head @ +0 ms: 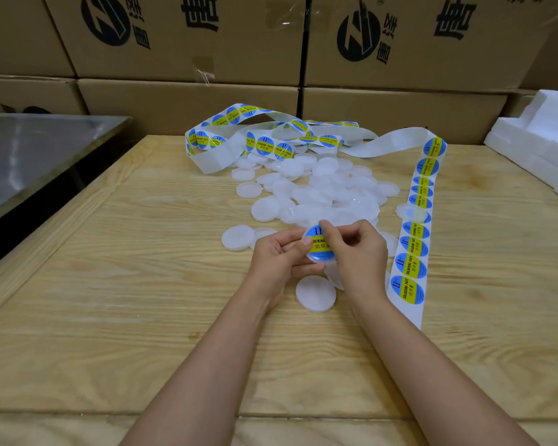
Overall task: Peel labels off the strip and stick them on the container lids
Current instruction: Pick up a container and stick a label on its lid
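Forearms (207,365) come up from the bottom edge, both bare, and meet over the worktop (110,284). Left hand (279,255) has its fingers curled round a translucent white lid (319,257), holding it up off the wood. The right hand (358,252) is pinching the top edge of a blue-and-yellow "soldering paste" label (316,243) that sits on the lid's face. Looks to me like the sticking-down step: label mostly on, just getting lined up or smoothed.

Progress-wise, I'd say it's early days. That's the only labelled lid I can spot. Just behind the hands there's a pile of lids (319,188), all bare as far as I can tell, plus a blank lid (315,293) lying flat right below the hands. The strip (413,246) runs down the right side, loops around behind the pile, and is loaded with labels, so plenty left to do.

Surface is pale wood planks with strong grain. Behind it are stacked cardboard boxes (187,37) with black printing, white foam blocks (541,140) on the right, and a steel table (39,149) off to the left.
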Available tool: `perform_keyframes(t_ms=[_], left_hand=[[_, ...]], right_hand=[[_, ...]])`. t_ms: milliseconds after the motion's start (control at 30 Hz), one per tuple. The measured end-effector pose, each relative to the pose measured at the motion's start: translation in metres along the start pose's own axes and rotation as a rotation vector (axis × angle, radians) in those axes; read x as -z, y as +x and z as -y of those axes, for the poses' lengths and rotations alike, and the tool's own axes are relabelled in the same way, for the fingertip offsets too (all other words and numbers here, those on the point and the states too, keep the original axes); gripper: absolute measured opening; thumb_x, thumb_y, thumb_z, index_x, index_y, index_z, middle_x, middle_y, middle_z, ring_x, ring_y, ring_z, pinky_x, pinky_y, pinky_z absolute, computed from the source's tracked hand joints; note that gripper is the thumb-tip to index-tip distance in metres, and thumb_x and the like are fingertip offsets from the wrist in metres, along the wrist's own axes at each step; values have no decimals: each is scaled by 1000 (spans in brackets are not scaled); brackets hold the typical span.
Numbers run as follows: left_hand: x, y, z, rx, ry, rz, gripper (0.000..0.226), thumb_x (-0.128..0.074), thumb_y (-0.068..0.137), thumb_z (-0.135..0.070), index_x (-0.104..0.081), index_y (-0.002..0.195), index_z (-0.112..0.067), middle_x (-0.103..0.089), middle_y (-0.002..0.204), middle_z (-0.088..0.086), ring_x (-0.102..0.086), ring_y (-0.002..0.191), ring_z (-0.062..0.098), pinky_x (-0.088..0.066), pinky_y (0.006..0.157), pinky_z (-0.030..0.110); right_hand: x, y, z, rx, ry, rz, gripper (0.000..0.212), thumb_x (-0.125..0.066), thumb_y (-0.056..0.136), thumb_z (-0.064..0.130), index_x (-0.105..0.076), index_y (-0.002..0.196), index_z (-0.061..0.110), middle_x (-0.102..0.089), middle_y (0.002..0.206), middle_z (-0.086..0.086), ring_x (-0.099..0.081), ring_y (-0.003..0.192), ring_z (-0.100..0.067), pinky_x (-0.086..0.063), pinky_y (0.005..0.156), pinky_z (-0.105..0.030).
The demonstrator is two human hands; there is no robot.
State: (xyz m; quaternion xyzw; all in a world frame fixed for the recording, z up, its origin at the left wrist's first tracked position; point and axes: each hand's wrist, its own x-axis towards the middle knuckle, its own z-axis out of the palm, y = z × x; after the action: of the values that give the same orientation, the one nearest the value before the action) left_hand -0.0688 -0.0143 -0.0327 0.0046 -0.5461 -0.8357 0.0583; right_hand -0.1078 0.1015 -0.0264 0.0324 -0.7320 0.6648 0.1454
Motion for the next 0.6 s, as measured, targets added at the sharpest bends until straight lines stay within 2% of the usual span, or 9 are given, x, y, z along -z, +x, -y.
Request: perform_keyframes(t_ms=[133, 233, 333, 467, 533, 600], left_hand=[[-3, -1, 1, 1, -8, 5, 26, -61, 83, -15, -65, 106, -3, -73, 81, 11, -70, 71, 19, -57, 62, 24], [-5, -1, -1, 0, -43, -11, 38, -64, 75, -24, -66, 106, -2, -73, 82, 10, -70, 71, 18, -57, 62, 23], [-2, 0, -2, -12, -111, -45, 28, -62, 73, -24, -68, 95, -7, -73, 80, 8, -70, 69, 17, -55, 59, 21], [1, 1, -4, 1, -153, -59, 27, -59, 77, -23, -67, 95, -5, -73, 82, 8, -71, 70, 19, -56, 58, 23], [3, 1, -5, 9, -162, -66, 23, -59, 81, -21, -66, 95, -4, -73, 81, 8, -71, 69, 18, -56, 57, 23], [4, 2, -5, 21, -161, -74, 18, -56, 87, -17, -67, 93, -5, -73, 80, 7, -71, 67, 18, -55, 54, 22]], right_hand=[[-3, -3, -1, -49, -42, 51, 35, -78, 70, 42, -52, 78, 20, -60, 74, 9, -55, 59, 7, -42, 54, -9], [-2, -4, 0, -59, -36, 129, 36, -78, 69, 43, -50, 83, 25, -60, 82, 10, -57, 68, 5, -44, 63, -14], [0, -5, -2, -53, 47, 265, 33, -78, 72, 34, -52, 90, 27, -64, 90, 5, -63, 82, -6, -51, 74, -27], [4, -3, -1, -13, 79, 359, 29, -76, 76, 18, -54, 94, 26, -67, 95, 0, -65, 93, -20, -53, 83, -37], [7, -1, 0, 4, 75, 376, 27, -74, 77, 14, -56, 94, 23, -69, 93, -4, -66, 91, -24, -53, 82, -38], [11, 0, 1, 29, 79, 381, 21, -71, 80, 9, -58, 93, 20, -69, 85, -3, -67, 78, -17, -53, 71, -31]])
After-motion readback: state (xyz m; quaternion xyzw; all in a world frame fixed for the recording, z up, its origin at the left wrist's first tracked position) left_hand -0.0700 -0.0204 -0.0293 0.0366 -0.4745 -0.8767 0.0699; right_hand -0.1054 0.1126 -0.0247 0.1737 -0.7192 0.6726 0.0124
